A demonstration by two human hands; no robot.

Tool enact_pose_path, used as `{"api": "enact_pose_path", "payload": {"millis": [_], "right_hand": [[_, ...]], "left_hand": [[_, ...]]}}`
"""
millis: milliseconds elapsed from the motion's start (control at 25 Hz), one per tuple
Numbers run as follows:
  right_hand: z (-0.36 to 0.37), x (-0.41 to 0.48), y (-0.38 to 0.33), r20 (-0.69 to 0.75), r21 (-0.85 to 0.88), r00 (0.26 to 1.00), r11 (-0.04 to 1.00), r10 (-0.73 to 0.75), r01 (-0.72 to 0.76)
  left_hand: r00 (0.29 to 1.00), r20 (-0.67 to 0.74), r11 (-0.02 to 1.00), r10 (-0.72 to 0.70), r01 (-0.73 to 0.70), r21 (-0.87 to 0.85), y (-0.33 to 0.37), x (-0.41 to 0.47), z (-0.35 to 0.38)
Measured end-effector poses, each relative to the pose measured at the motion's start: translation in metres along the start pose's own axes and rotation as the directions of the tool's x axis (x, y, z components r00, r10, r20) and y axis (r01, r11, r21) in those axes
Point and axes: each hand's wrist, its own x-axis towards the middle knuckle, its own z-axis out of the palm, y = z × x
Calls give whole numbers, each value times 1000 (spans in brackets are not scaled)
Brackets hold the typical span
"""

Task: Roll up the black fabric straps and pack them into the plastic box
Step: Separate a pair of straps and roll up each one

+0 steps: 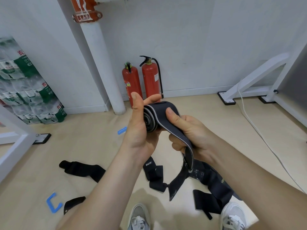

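The beige floor (207,113) lies open ahead as far as the white wall. It is bounded at left by a stack of shrink-wrapped water bottle packs (25,83) and a white metal frame leg (15,151), and at right by another white frame (249,83) with a white cable (259,131) trailing along the floor. A white vertical pipe (101,67) and two red fire extinguishers (150,78) stand against the wall just behind the hands. Loose black straps (83,170) lie scattered near the grey sneakers (139,218), among blue tape marks (54,203).

Held well above the floor is a black fabric strap (166,120) with pale grey edging. Its rolled part (150,119) has its axis running roughly left to right, the spiral end facing the left palm. The unrolled length runs down to the right and hangs toward the floor; its end may touch the straps lying there, but I cannot tell.

The left hand (141,127) cups the roll, thumb upright and fingers curled behind it. The right hand (189,131) pinches the strap, thumb pressed on top and fingers curled underneath.
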Motion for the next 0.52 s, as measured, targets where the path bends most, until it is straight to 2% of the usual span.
{"api": "enact_pose_path", "payload": {"millis": [40,120,200,280,360,440,520], "right_hand": [[-1,1,0,-13,8,1000,1000,-1,2],[-5,2,-2,-20,3,1000,1000,1,-1],[-10,0,-9,12,-107,1000,994,26,-25],[-11,-5,-14,55,-229,994,970,96,-81],[-9,-8,-15,77,-258,982,955,170,-145],[-9,-7,-13,103,-207,979,966,176,-152],[-10,-1,-8,147,-82,980,989,131,-120]], "left_hand": [[999,34,1000,-3,2,28,0,2,-2],[977,214,991,21,-49,127,6,7,-13],[910,414,959,-29,-91,267,18,11,-30],[835,532,905,-137,-112,409,30,11,-43],[797,570,855,-198,-145,499,34,6,-46],[853,507,846,-125,-175,503,32,4,-41],[906,423,891,-24,-172,420,27,5,-39]]}}
